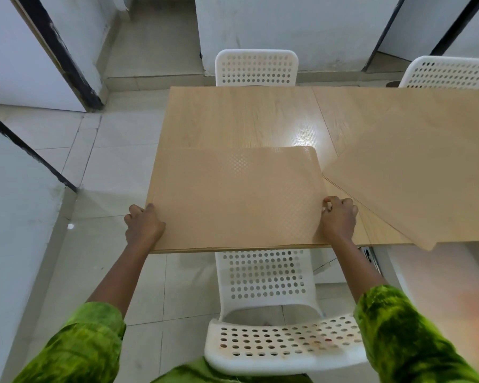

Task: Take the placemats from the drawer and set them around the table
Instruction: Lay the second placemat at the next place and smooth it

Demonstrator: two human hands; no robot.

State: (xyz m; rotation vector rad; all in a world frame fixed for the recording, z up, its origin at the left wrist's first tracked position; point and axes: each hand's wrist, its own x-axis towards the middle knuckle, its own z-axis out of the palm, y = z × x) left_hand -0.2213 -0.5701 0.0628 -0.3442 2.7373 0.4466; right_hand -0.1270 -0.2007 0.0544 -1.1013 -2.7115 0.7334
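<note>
I see one tan placemat (238, 197) lying flat on the near left corner of the bench (246, 117), its long axis running left to right, parallel to the near edge, and its near edge about flush with the bench edge. The left hand (143, 225) is clenched on the mat's left short edge, at the bench corner. The right hand (339, 218) pinches the mat's right short edge, fingers curled. A second stack of placemats (415, 183) sits to the right, turned diagonally, its near corner overhanging the bench edge; I cannot tell how many are in it. White perforated chairs stand at the near side (274, 322) and far side (256, 68).
</note>
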